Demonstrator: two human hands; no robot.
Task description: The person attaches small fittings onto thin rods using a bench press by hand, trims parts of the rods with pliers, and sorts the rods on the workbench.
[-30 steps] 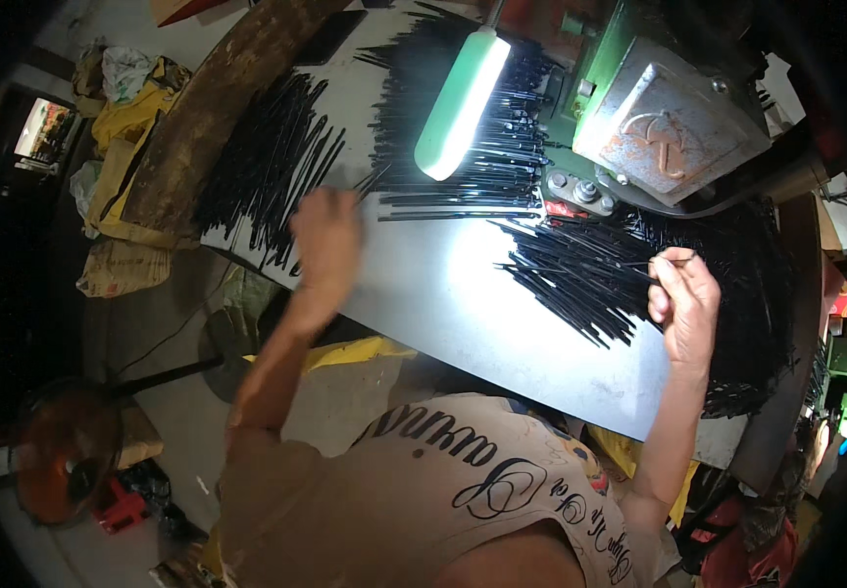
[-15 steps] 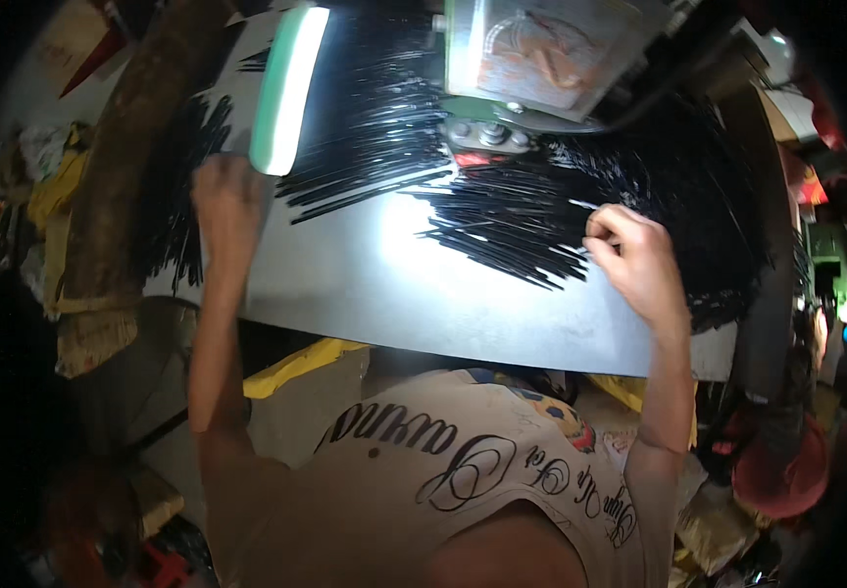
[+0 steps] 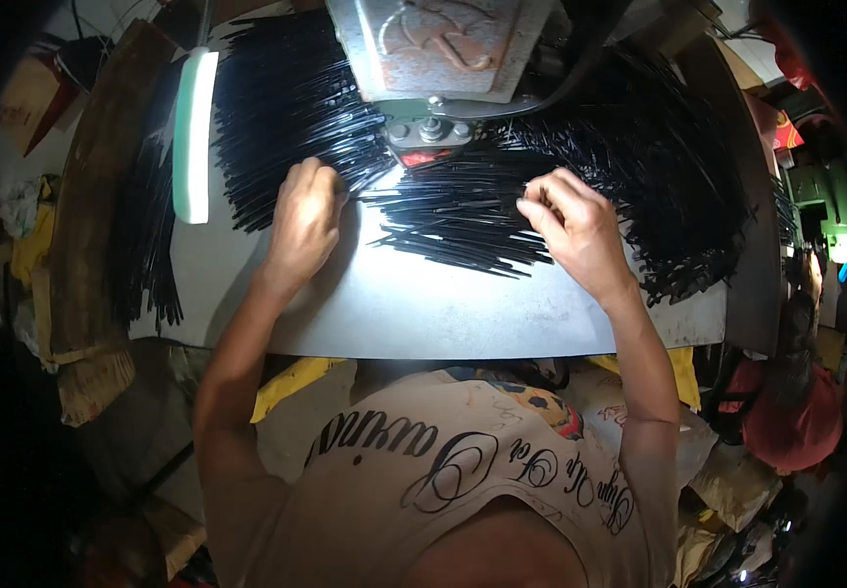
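Head view, starting at the fingertips: right hand point(image 3: 580, 233) with thumb and forefinger drawn close together at the right end of the middle pile of thin black rods point(image 3: 458, 211). Cannot tell whether clamped on a rod. Left hand point(image 3: 304, 218) with fingers curled inward, near the left end of that same pile; too dark and too much hidden to say whether closed on anything.

Middle pile lying between both hands on the pale tabletop point(image 3: 443, 318), rods mostly crosswise, ends uneven. Just beyond, a bolted metal block point(image 3: 430, 134) with a red piece point(image 3: 423, 157) beneath, under a grey machine housing point(image 3: 433, 44).

Judging by the lie of the rods, somewhere partway: plenty gathered roughly side by side in the left heap point(image 3: 286, 127), possibly done. Likely left: the looser middle pile, perhaps also the big right heap point(image 3: 688, 196). Cannot tell for sure in which heap to count finished rods.

Farther left, a lit green-and-white lamp point(image 3: 194, 137), and past it a far-left bundle point(image 3: 152, 250) in shadow, of unclear standing.
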